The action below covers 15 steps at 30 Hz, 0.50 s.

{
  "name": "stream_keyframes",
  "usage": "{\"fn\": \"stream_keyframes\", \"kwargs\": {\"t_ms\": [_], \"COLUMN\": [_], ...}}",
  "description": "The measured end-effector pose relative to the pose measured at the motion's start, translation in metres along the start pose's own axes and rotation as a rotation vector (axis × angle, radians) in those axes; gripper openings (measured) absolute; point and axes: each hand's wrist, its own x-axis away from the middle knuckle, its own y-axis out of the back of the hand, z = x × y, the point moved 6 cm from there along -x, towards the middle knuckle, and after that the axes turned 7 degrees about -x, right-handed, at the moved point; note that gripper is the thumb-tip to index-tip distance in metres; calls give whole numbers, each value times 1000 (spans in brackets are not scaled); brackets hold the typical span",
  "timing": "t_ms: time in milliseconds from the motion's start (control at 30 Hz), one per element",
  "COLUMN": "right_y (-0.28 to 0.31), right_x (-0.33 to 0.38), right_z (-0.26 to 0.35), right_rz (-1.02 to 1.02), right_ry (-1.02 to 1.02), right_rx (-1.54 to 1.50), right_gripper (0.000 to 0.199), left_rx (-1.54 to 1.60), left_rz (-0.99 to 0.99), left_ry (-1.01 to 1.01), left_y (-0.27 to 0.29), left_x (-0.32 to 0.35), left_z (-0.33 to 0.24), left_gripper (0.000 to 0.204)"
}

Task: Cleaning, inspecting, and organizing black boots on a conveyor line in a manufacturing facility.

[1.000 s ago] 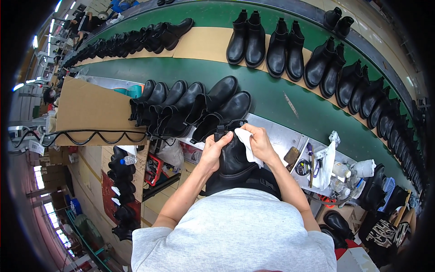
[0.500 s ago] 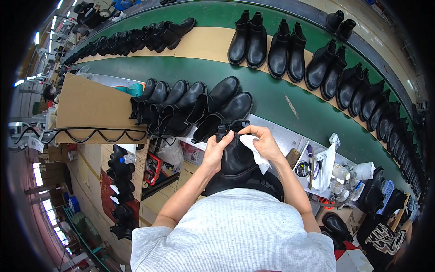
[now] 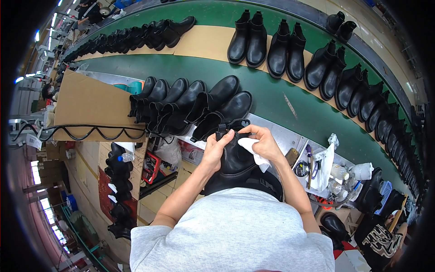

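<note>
A black ankle boot (image 3: pixel 236 158) is held upright against my lap, its opening toward the bench and its toe toward me. My left hand (image 3: pixel 216 150) is closed on the boot's upper edge at the left, with the thumb on top beside a pull tab. On the other side, my right hand (image 3: pixel 263 144) pinches the rim with thumb and forefinger. Tucked in that same hand, a white cloth (image 3: pixel 254 155) hangs down over the boot's side. Part of the boot's lower end is hidden by shadow and my body.
Several black boots (image 3: pixel 222 93) lie just beyond my hands on the green bench (image 3: pixel 272 97). More boots (image 3: pixel 285 54) line a cardboard strip farther back. Bottles (image 3: pixel 337 188) and tools stand at right. A cardboard panel (image 3: pixel 90 106) with a coiled black cable is at left.
Both hands keep the same hold on the boot in nearly the same place. The white cloth has shifted slightly with my right hand.
</note>
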Motion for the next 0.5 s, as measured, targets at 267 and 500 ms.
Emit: {"fn": "stream_keyframes", "kwargs": {"t_ms": [267, 500], "right_y": [7, 7], "right_x": [-6, -2], "right_z": [0, 4], "right_rz": [-46, -139], "right_ry": [155, 240], "right_rx": [201, 391], "right_gripper": [24, 24], "left_rx": [-24, -44], "left_rz": [11, 82], "left_ry": [11, -50], "left_y": [7, 3], "left_x": [-2, -2], "left_z": [4, 2], "left_gripper": [18, 16]}}
